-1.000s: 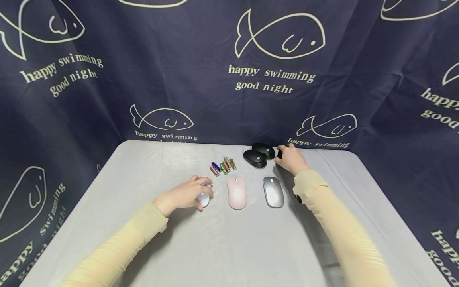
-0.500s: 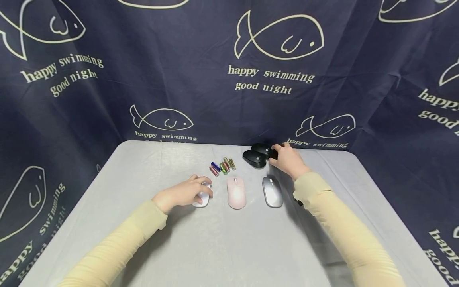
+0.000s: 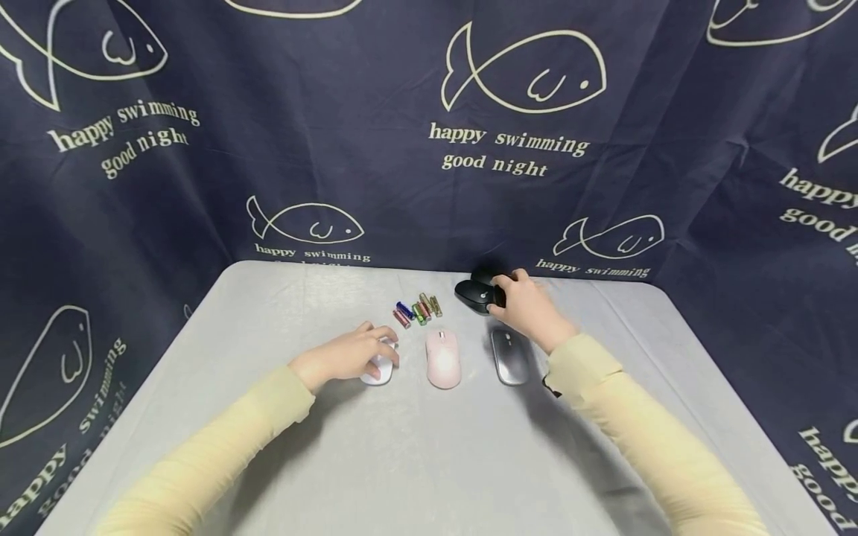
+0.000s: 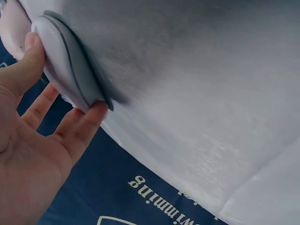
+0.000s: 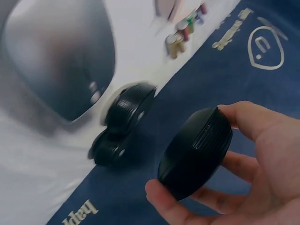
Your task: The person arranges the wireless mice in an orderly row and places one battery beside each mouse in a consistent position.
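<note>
My left hand grips a white computer mouse at the table's left middle. In the left wrist view the thumb lies on one side of the white mouse and the fingertips on the other. My right hand is at the back right. The right wrist view shows it holding a black mouse between thumb and fingers, above the table; the head view mostly hides this mouse. Two more black mice sit together by the back edge, the nearer black mouse partly covering the farther black mouse.
A pink mouse and a silver-grey mouse lie between my hands on the white table. Several coloured batteries are clustered behind the pink mouse. A dark blue curtain rises behind the back edge.
My right hand has moved left and nearer with the black mouse, now over the pair of black mice, and its shadow falls on the silver-grey mouse. My left hand has hardly moved.
</note>
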`<action>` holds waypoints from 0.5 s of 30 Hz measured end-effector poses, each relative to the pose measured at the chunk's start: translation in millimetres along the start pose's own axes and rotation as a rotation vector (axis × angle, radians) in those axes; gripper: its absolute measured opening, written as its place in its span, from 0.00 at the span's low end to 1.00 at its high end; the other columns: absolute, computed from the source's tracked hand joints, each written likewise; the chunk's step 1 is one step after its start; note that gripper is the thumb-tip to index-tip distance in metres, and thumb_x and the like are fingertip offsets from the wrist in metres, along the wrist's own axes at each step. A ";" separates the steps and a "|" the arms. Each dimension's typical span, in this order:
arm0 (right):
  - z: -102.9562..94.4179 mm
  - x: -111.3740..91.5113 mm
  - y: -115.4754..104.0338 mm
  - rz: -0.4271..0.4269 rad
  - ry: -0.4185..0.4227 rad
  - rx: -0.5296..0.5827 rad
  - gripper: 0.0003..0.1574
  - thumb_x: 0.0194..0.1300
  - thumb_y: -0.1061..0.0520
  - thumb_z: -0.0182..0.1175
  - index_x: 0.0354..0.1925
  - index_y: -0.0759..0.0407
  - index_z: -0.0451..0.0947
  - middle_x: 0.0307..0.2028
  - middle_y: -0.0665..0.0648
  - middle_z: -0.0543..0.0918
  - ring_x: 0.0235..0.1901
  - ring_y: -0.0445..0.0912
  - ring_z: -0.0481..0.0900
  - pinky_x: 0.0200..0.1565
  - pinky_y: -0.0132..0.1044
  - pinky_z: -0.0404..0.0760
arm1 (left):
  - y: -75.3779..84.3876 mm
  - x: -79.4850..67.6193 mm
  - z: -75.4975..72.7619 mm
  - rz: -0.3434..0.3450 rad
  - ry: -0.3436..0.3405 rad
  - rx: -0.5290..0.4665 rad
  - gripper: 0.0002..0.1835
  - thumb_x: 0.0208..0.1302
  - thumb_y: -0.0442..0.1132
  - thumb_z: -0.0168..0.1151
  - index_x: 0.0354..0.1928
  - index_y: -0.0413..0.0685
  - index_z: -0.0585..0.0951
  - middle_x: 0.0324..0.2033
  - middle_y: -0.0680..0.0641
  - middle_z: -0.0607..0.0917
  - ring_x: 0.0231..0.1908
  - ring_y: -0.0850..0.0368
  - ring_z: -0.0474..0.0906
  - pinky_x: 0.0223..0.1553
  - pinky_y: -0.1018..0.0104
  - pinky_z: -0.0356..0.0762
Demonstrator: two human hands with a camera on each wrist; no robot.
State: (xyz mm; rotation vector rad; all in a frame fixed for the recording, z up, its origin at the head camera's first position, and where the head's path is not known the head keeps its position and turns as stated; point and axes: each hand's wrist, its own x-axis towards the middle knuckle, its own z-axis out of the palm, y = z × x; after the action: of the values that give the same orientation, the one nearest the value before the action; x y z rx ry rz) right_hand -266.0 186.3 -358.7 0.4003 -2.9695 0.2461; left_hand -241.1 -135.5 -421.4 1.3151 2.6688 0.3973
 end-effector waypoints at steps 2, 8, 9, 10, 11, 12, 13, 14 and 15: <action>-2.0 -4.4 -6.7 -0.019 0.013 -0.004 0.32 0.56 0.48 0.63 0.57 0.59 0.73 0.53 0.72 0.71 0.41 0.67 0.77 0.46 0.57 0.74 | -1.0 0.3 -0.4 0.002 -0.002 -0.003 0.18 0.48 0.39 0.70 0.45 0.56 0.84 0.57 0.44 0.75 0.48 0.47 0.68 0.49 0.56 0.70; -5.6 -18.4 -25.4 -0.056 0.022 0.019 0.32 0.56 0.47 0.64 0.56 0.57 0.74 0.54 0.70 0.71 0.40 0.68 0.78 0.46 0.56 0.75 | -4.9 0.4 -1.2 0.022 0.005 -0.008 0.18 0.48 0.40 0.71 0.44 0.58 0.84 0.55 0.45 0.75 0.47 0.48 0.67 0.46 0.58 0.70; -5.5 -21.0 -28.5 -0.062 0.027 0.022 0.32 0.55 0.46 0.64 0.56 0.57 0.74 0.54 0.70 0.71 0.39 0.69 0.78 0.45 0.56 0.75 | -5.3 0.3 -1.4 0.024 0.004 -0.004 0.18 0.48 0.41 0.70 0.44 0.58 0.84 0.55 0.45 0.75 0.46 0.48 0.67 0.46 0.58 0.70; -5.5 -23.3 -31.7 -0.067 0.027 0.020 0.32 0.56 0.46 0.64 0.57 0.56 0.74 0.54 0.70 0.71 0.38 0.68 0.78 0.44 0.56 0.76 | -5.4 0.1 -1.8 0.022 -0.001 -0.003 0.18 0.48 0.41 0.70 0.44 0.58 0.84 0.55 0.45 0.75 0.46 0.48 0.67 0.46 0.58 0.70; -5.5 -25.9 -35.1 -0.070 0.025 0.021 0.32 0.56 0.46 0.64 0.57 0.56 0.74 0.54 0.70 0.71 0.37 0.68 0.78 0.43 0.57 0.76 | -5.7 0.2 -1.9 0.021 -0.005 0.000 0.18 0.48 0.42 0.70 0.44 0.58 0.84 0.55 0.45 0.75 0.46 0.49 0.67 0.45 0.59 0.70; -5.1 -28.3 -38.3 -0.074 0.026 0.020 0.32 0.56 0.45 0.64 0.57 0.56 0.74 0.54 0.70 0.71 0.37 0.68 0.78 0.43 0.57 0.76 | -5.7 0.0 -2.1 0.024 -0.007 0.006 0.18 0.48 0.42 0.70 0.45 0.58 0.84 0.55 0.45 0.75 0.46 0.49 0.67 0.45 0.59 0.69; -4.6 -30.9 -41.6 -0.081 0.030 0.018 0.32 0.55 0.45 0.65 0.56 0.56 0.74 0.53 0.70 0.71 0.36 0.68 0.78 0.42 0.57 0.76 | -5.8 0.1 -2.2 0.026 -0.010 0.010 0.18 0.48 0.42 0.70 0.45 0.59 0.84 0.55 0.45 0.75 0.46 0.49 0.67 0.45 0.59 0.69; -4.3 -33.4 -45.2 -0.087 0.036 0.016 0.32 0.55 0.45 0.65 0.56 0.56 0.74 0.53 0.70 0.71 0.36 0.68 0.78 0.41 0.57 0.76 | -5.8 0.1 -2.4 0.029 -0.012 0.013 0.18 0.48 0.42 0.70 0.45 0.59 0.84 0.55 0.45 0.75 0.46 0.49 0.67 0.45 0.60 0.69; -3.5 -35.8 -48.5 -0.095 0.042 0.012 0.32 0.55 0.46 0.66 0.56 0.56 0.74 0.53 0.70 0.71 0.36 0.68 0.78 0.41 0.58 0.76 | -6.2 0.2 -2.3 0.032 -0.014 0.016 0.18 0.48 0.43 0.70 0.45 0.58 0.84 0.55 0.45 0.75 0.46 0.49 0.67 0.45 0.60 0.69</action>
State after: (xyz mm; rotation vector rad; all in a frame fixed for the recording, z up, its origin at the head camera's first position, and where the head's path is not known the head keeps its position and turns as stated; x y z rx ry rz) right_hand -218.1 149.7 -353.9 0.5290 -2.8999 0.2581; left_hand -246.4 -139.4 -421.1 1.3611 2.6481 0.3690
